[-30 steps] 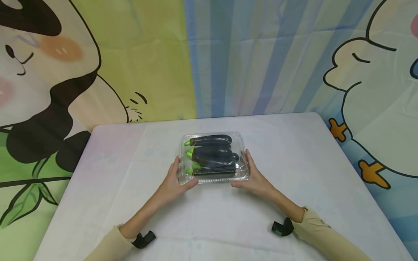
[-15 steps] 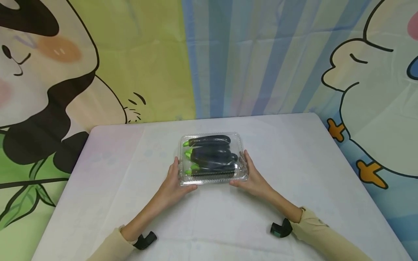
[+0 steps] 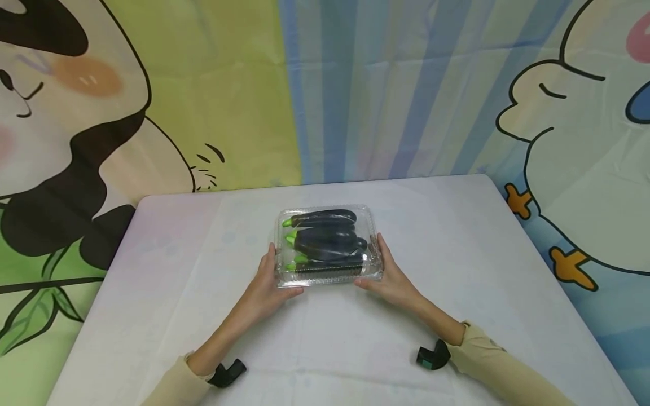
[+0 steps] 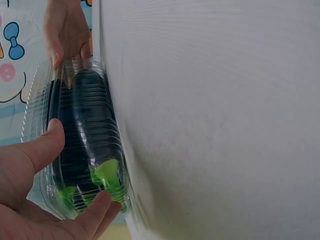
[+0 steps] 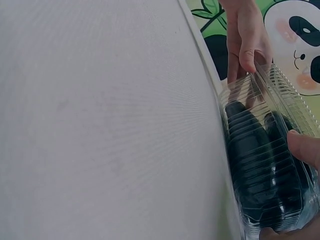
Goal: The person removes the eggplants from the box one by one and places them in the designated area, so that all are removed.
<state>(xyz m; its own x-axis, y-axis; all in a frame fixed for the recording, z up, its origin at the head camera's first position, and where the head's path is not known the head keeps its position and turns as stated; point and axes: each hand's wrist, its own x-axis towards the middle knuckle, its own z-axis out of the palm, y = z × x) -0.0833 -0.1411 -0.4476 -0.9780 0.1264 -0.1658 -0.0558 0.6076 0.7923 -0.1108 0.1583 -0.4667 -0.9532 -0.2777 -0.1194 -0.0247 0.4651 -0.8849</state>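
Observation:
A clear plastic clamshell box (image 3: 369, 223) of several dark eggplants (image 3: 327, 243) with bright green stem ends sits near the middle of the white table. My left hand (image 3: 265, 288) grips its left end, thumb along the front edge. At the right end, my right hand (image 3: 392, 283) holds it the same way. In the left wrist view, the thumb (image 4: 44, 146) presses the box's front side, with fingertips lower down by the green stems. Ridged plastic walls (image 5: 287, 87) and the eggplants' dark bodies show in the right wrist view. The lid is closed over them.
The white cloth-covered table (image 3: 203, 327) runs back to a cartoon-printed curtain (image 3: 355, 90). Its far edge lies behind the box. A black wrist mount (image 3: 228, 373) sits at the left wrist, and another black wrist mount (image 3: 433, 355) at the right.
The whole head view has drifted slightly left, table, box and backdrop together. Both hands keep the same hold, and the box stays at about the same place on the table.

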